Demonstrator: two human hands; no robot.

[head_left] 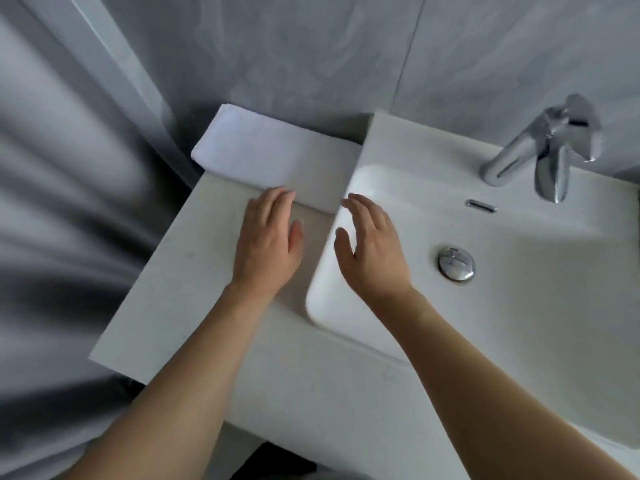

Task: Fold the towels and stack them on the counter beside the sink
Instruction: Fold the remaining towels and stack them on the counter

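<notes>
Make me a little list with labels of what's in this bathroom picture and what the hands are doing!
place: white counter with a sink set in it
towel: folded white towel lying on the counter, left of the sink, by the wall
left hand: left hand flat and open, fingertips at the towel's near edge
right hand: right hand open over the sink's left rim, holding nothing
tap: shiny faucet at the back of the sink
drain: round metal drain plug in the basin
</notes>
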